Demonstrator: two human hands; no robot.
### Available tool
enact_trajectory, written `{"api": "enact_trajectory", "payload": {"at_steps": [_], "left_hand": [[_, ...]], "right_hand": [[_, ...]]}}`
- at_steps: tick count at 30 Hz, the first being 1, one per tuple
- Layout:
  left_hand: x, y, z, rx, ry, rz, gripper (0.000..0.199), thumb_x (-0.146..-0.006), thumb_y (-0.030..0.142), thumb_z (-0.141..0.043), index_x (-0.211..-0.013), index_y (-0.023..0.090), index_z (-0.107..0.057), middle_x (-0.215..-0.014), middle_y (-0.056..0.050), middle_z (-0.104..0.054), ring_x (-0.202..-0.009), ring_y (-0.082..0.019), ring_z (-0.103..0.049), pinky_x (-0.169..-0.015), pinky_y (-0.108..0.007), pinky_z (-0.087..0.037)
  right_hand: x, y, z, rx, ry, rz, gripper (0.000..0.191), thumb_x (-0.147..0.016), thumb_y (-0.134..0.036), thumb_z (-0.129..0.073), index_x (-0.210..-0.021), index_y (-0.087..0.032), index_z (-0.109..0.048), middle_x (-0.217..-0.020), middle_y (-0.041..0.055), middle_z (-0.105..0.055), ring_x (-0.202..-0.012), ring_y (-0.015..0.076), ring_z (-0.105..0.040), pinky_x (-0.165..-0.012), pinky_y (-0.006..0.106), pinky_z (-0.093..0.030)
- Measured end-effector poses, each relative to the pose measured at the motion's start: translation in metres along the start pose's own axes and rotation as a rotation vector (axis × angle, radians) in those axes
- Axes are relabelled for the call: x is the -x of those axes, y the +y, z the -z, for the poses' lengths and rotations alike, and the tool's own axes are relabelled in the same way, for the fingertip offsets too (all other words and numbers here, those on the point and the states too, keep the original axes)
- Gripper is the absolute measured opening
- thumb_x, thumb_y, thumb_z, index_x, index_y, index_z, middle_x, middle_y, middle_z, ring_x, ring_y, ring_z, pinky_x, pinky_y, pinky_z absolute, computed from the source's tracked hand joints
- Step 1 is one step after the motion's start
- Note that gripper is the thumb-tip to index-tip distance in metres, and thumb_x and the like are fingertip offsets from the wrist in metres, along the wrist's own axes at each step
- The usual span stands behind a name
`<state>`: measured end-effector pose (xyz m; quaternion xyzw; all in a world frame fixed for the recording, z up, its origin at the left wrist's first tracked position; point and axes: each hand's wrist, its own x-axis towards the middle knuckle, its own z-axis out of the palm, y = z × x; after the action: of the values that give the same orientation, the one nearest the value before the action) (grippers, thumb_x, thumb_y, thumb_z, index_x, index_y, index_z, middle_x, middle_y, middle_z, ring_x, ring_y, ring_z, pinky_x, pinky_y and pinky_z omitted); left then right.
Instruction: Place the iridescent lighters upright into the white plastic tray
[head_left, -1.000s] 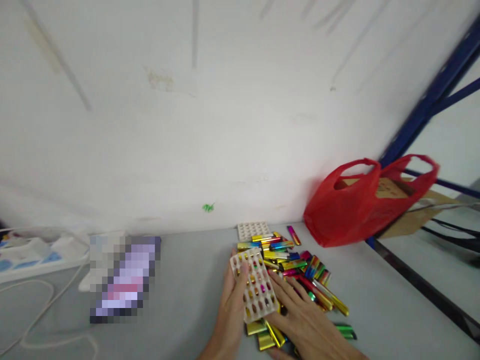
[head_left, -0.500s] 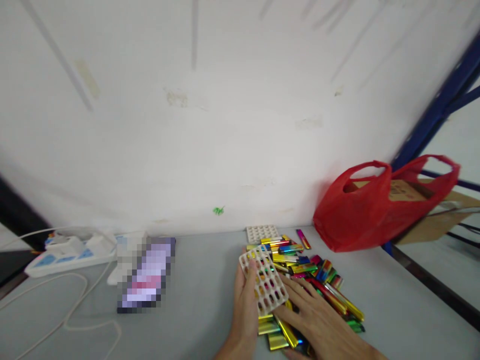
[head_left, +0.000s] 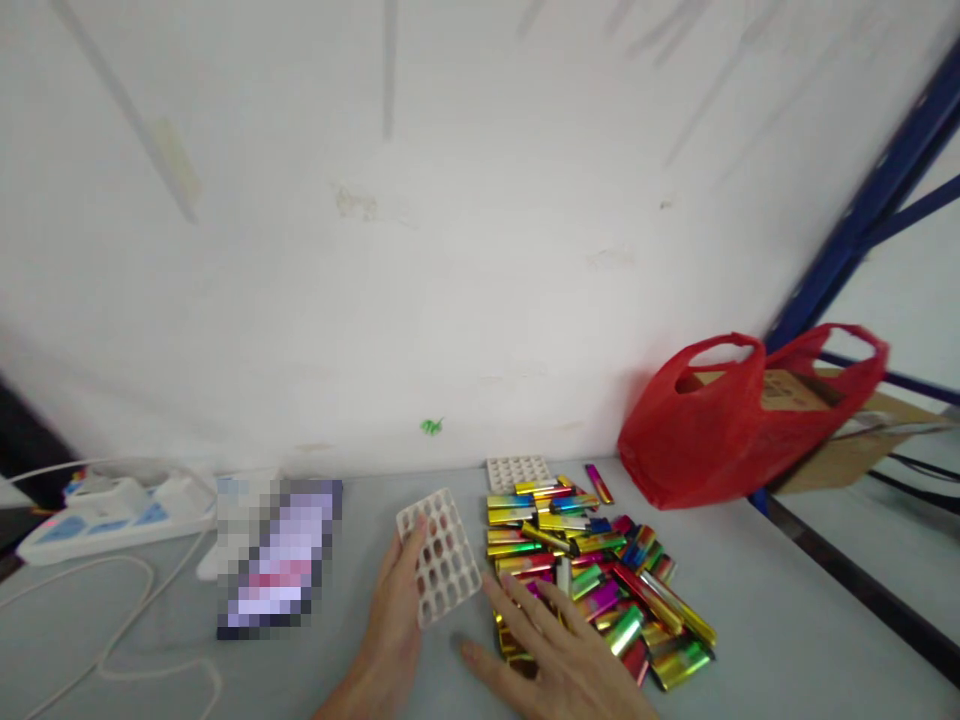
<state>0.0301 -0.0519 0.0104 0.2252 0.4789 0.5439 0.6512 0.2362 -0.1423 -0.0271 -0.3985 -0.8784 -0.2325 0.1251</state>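
My left hand (head_left: 399,590) grips a white tray with rows of oval holes (head_left: 442,560) by its left side, thumb on top, tilted above the grey table. Fingers spread, my right hand (head_left: 551,640) is over the left part of a pile of shiny multicoloured lighters (head_left: 600,600), holding nothing that I can see. Its fingertips come near the tray's lower right corner. Behind the pile, a second white holed tray (head_left: 517,472) lies by the wall.
A red plastic bag (head_left: 697,430) with a cardboard box stands at the back right, near a blue metal frame (head_left: 847,230). On the left are a blurred-out phone (head_left: 289,560), a white power strip (head_left: 112,525) and a loose white cable (head_left: 146,675).
My left hand has moved left with the tray, away from over the pile. My right hand has shifted left and down, and more of the lighters now shows.
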Motion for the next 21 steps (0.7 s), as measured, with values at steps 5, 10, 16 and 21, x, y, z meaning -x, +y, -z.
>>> {"api": "enact_trajectory", "payload": {"at_steps": [5,10,16,21], "left_hand": [[-0.005,-0.005,0.013,-0.052,-0.012,-0.007,0.036,-0.093,0.042,-0.084,-0.12,0.019,-0.076,-0.106,-0.01,-0.089,-0.095,-0.029,-0.087,-0.083,-0.036,-0.068],[-0.002,-0.008,0.013,-0.185,-0.09,-0.142,0.058,-0.07,0.063,-0.099,-0.102,0.021,-0.075,-0.092,-0.004,-0.087,-0.085,-0.031,-0.085,-0.061,-0.028,-0.064],[0.005,0.012,0.008,-0.23,-0.112,-0.205,0.06,-0.07,0.071,-0.096,-0.095,0.021,-0.073,-0.088,-0.002,-0.084,-0.088,-0.03,-0.084,-0.059,-0.025,-0.062],[0.005,0.022,0.012,-0.246,-0.105,-0.296,0.056,-0.075,0.065,-0.095,-0.103,0.02,-0.075,-0.097,-0.003,-0.084,-0.101,-0.03,-0.082,-0.08,-0.029,-0.066]], "right_hand": [[0.003,-0.004,-0.02,0.042,0.034,0.005,0.049,-0.111,-0.027,-0.063,-0.158,-0.038,-0.055,-0.167,0.0094,-0.059,-0.15,0.0263,-0.06,-0.111,0.042,-0.055],[0.001,0.0,-0.016,0.032,0.132,0.015,0.035,-0.109,-0.016,-0.057,-0.14,-0.03,-0.066,-0.149,0.0062,-0.074,-0.139,0.024,-0.065,-0.108,0.039,-0.054],[-0.066,-0.009,0.022,-0.374,0.283,-0.399,0.024,-0.101,-0.021,-0.063,-0.124,-0.023,-0.067,-0.121,0.0101,-0.075,-0.112,0.03,-0.068,-0.097,0.045,-0.056],[-0.112,-0.014,0.028,-0.459,0.109,-0.47,0.032,-0.101,-0.013,-0.062,-0.132,-0.023,-0.064,-0.13,0.0114,-0.068,-0.12,0.0321,-0.063,-0.105,0.051,-0.056]]}}
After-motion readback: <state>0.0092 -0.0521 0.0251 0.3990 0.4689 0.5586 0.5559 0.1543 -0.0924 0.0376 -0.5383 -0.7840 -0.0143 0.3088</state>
